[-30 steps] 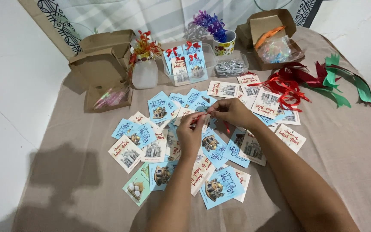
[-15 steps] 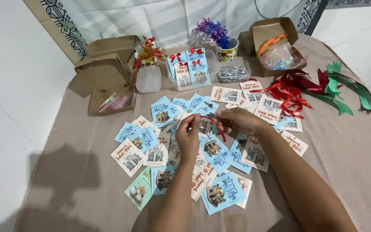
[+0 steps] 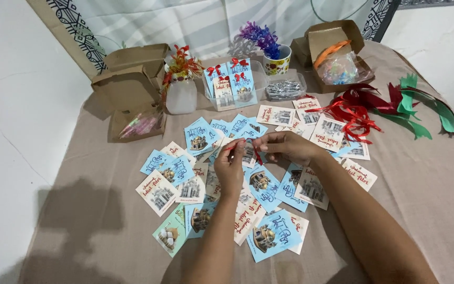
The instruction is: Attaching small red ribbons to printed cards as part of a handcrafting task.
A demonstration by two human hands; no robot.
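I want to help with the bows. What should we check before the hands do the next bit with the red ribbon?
1. Left hand pinches the red ribbon piece: ok.
2. Right hand grips its other end: ok.
3. Bow already tied: cannot tell.
4. Cards lie below the hands: ok.
5. Spare red ribbons on the table's right side: ok.
6. Finished cards stand in the clear tray: ok.

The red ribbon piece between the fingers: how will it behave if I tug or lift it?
Probably floppy: the red ribbon piece bends and droops between the left hand and right hand. Likely very light, being thin and narrow like the ribbon pile. Its shine suggests it may slip from a loose pinch.
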